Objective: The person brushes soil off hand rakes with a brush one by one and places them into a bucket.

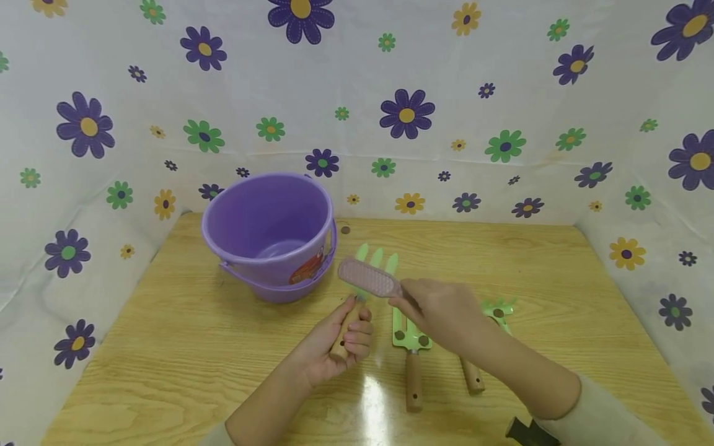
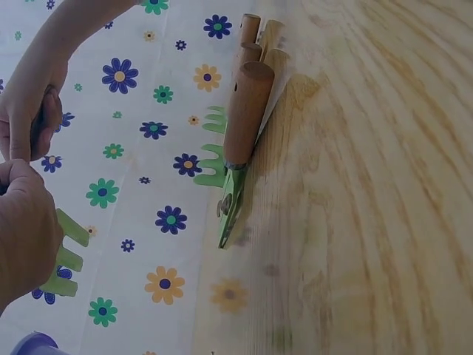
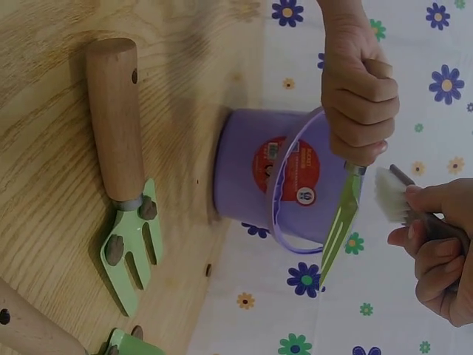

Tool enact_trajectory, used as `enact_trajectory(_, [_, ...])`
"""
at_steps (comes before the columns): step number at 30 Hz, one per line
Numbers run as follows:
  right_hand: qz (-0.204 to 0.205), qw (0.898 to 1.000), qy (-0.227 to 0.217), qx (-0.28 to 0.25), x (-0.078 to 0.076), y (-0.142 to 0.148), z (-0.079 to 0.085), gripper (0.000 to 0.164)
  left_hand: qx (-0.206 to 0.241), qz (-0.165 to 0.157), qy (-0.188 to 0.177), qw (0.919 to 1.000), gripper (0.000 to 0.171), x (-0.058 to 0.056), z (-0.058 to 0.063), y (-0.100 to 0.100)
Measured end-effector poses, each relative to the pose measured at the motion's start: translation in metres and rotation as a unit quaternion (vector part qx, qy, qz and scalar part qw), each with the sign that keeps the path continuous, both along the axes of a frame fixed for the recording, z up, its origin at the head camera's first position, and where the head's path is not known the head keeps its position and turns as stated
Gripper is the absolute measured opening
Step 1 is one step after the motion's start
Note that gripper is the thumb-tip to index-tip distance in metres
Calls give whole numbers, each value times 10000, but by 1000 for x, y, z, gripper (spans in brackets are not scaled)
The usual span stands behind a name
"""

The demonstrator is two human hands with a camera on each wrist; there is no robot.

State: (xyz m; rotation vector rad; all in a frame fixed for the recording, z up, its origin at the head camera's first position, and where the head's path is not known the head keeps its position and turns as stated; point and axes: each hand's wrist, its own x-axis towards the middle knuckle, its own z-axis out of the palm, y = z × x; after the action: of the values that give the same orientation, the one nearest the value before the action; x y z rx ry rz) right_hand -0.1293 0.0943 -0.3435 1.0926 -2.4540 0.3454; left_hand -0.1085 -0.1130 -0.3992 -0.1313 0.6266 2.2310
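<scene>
My left hand point(image 1: 323, 347) grips the wooden handle point(image 1: 347, 331) of a small green garden hand fork point(image 1: 377, 259), its tines pointing up and away. My right hand point(image 1: 446, 310) holds a scrubbing brush point(image 1: 368, 277) by its greyish-brown handle, over the fork's head. White bristles point(image 3: 389, 194) face the fork in the right wrist view; whether they touch it, I cannot tell. Below my right hand lies a second green fork point(image 1: 413, 378) with brown lumps on its head. Beside it rests another green-headed, wooden-handled tool point(image 1: 473, 376), partly hidden by my right arm.
A purple bucket point(image 1: 268, 272) with a handle and red label stands left of the hands. Near the right sleeve is a black object point(image 1: 530, 432). Small brown bits point(image 1: 345, 230) lie on the wooden table point(image 1: 167, 347). Flowered cloth point(image 1: 357, 74) hangs behind and at the sides.
</scene>
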Motion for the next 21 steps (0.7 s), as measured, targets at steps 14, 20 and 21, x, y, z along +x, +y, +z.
enact_trajectory(14, [-147, 9992, -332, 152, -2, 1, -8, 21, 220, -185, 184, 9994, 39, 3, 4, 1])
enact_trajectory(20, [-310, 9955, -882, 161, -7, 3, -8, 22, 72, -251, 217, 9994, 38, 5, 4, 2])
enact_trajectory(21, [-339, 9945, -975, 151, -8, 4, -8, 23, 19, -242, 257, 9994, 38, 5, 4, 1])
